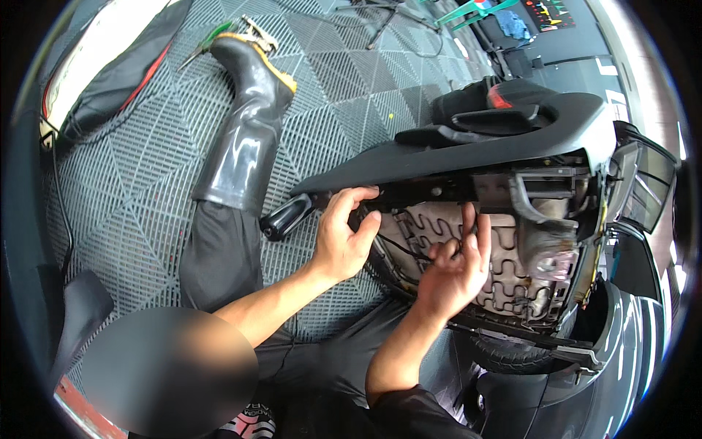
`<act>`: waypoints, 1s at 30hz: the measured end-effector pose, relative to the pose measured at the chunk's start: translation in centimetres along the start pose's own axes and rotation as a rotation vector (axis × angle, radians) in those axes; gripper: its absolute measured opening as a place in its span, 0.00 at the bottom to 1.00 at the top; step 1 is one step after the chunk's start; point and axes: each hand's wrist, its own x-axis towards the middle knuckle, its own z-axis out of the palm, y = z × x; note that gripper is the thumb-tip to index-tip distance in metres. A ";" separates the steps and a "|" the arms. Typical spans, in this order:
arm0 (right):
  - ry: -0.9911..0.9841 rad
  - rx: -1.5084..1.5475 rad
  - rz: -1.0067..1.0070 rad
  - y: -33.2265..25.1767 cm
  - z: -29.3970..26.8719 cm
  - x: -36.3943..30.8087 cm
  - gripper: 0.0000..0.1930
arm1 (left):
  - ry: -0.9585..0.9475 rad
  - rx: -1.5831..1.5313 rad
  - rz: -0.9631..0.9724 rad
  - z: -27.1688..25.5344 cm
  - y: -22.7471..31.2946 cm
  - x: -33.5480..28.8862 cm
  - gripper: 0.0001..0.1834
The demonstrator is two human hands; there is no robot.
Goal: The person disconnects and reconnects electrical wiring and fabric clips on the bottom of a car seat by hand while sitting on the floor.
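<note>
A dark car seat (453,161) lies tipped on its side, its underside towards me. Wavy wire springs (504,267) and pale padding show within its metal frame. My left hand (347,234) grips the near-left end of the dark frame edge, with fingers over the top and thumb below. Further right, my right hand (457,271) reaches up in front of the springs. Two of its fingers stretch up to the underside of the rail; the thumb is bent beside a thin black cable (402,247). Whether the thumb touches that cable I cannot tell.
My leg in a black rubber boot (252,110) stretches along the grey grid-tile floor (146,197). A glossy black part (287,217) juts from the seat's left end. Dark car bodywork (607,380) stands at the right. A dark and white panel with red edging (110,62) is upper left.
</note>
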 end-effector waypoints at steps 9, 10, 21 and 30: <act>-0.684 0.534 0.872 -1.2 -3.1 -12.4 0.18 | -0.037 -0.692 -0.655 -0.2 0.9 0.6 0.18; -0.669 0.482 0.899 -1.3 -3.2 -13.0 0.19 | -0.025 -0.532 -0.500 -0.3 1.7 0.8 0.14; -1.282 0.762 0.097 -7.5 2.9 -7.8 0.09 | -0.154 -0.091 -0.392 0.7 2.8 -0.2 0.17; -0.945 0.104 -0.360 -20.1 4.1 -1.8 0.13 | -0.261 0.095 -0.003 1.6 9.2 5.8 0.19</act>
